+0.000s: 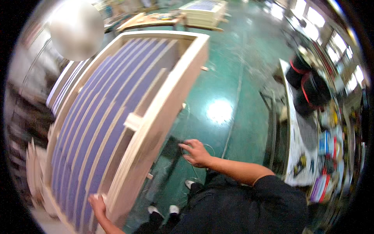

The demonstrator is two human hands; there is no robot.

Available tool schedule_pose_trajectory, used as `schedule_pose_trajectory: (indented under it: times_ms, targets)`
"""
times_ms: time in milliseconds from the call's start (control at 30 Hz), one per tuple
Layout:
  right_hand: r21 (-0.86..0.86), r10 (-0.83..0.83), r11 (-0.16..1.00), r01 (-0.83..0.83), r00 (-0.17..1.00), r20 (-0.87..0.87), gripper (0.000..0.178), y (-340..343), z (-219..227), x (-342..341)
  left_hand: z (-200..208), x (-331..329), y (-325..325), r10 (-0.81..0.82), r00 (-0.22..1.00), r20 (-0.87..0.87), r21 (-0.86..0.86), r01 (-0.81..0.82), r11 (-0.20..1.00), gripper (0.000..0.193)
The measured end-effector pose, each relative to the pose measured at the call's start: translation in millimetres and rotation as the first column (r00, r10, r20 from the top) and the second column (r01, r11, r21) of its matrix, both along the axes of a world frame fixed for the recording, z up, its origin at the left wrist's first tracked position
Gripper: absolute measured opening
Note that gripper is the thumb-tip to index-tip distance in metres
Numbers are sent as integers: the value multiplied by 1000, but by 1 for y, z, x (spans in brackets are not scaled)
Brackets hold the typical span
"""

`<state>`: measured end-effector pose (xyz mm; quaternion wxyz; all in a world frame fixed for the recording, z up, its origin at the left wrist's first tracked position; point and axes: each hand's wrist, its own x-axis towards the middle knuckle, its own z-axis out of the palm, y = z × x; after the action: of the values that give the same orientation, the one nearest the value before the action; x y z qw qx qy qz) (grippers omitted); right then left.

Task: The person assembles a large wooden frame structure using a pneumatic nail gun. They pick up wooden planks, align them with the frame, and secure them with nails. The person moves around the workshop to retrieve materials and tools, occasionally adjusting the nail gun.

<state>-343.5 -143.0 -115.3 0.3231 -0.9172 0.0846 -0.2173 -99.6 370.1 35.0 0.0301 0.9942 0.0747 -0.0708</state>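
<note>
A long, pale wooden frame [163, 91] stands tilted across the left half of the view. Inside it lie bluish-purple panels [113, 105] set on edge in rows, with pale strips between them. Low on the frame's near end, my left hand [97, 205] is closed at the inner side of the rail, by a small pale piece that blur keeps me from making out. My right hand [196, 153] hangs over the green floor, right of the frame, fingers apart and holding nothing. A small pale wooden block [133, 121] sits against the rail's inner side.
At the right, a bench [296, 148] carries dark buckets [313, 91] with red bands, a drill-like tool [300, 164] and several containers. A wooden table [152, 23] and a pale stack [204, 13] stand at the back. Thin cables cross the green floor [222, 78].
</note>
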Motion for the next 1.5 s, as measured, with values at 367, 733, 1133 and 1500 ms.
schedule_pose_trajectory:
  times_ms: [367, 733, 1133, 1500]
  targets:
    - [-80, -705, 108, 991, 20, -709, 21, -179, -240, -517, -40, -30, -120, -137, 909, 393, -226, 240, 944, 56]
    - [-524, -521, -292, 800, -592, -614, 55, -321, -181, -683, -87, -160, -307, -268, 929, 254, -589, 369, 719, 27]
    - [-428, -794, 78, 901, -203, -573, 30, -347, -228, -712, -341, -369, -346, -337, 660, -672, -345, 123, 930, 39]
    - [312, -663, 52, 949, 266, -700, 22, -295, -125, -605, -376, -313, -322, -462, 845, -267, -804, 69, 591, 24]
